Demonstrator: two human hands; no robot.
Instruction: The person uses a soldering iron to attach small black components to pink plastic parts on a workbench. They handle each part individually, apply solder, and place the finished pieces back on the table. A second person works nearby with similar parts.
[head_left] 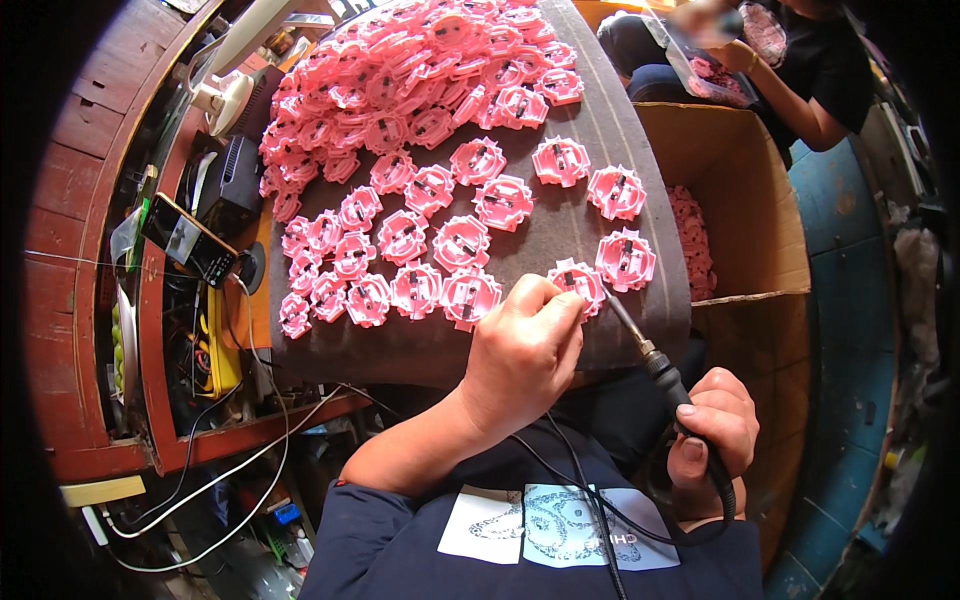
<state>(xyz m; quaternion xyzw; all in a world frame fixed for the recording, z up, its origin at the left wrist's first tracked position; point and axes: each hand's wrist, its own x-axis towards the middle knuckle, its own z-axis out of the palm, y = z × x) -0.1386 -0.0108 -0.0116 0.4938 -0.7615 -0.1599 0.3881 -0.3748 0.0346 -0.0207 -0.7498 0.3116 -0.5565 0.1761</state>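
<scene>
In my right hand (715,425) I grip the black handle of a soldering iron (664,372). Its metal tip reaches up and left to the right side of a pink plastic part (580,284) with a dark piece across its middle. My left hand (525,345) is closed in a pinch at the near left edge of that same part; whatever lies between thumb and finger is hidden. Just right of the tip and farther off sits another pink part (625,260). More of the same parts (465,243) lie in loose rows left of my hands.
A tall heap of pink parts (400,80) covers the far side of the dark work surface (540,235). An open cardboard box (745,200) stands at the right, pink parts inside. Beyond it another person (810,90) holds a clear tray. A phone (188,240) and cables are at left.
</scene>
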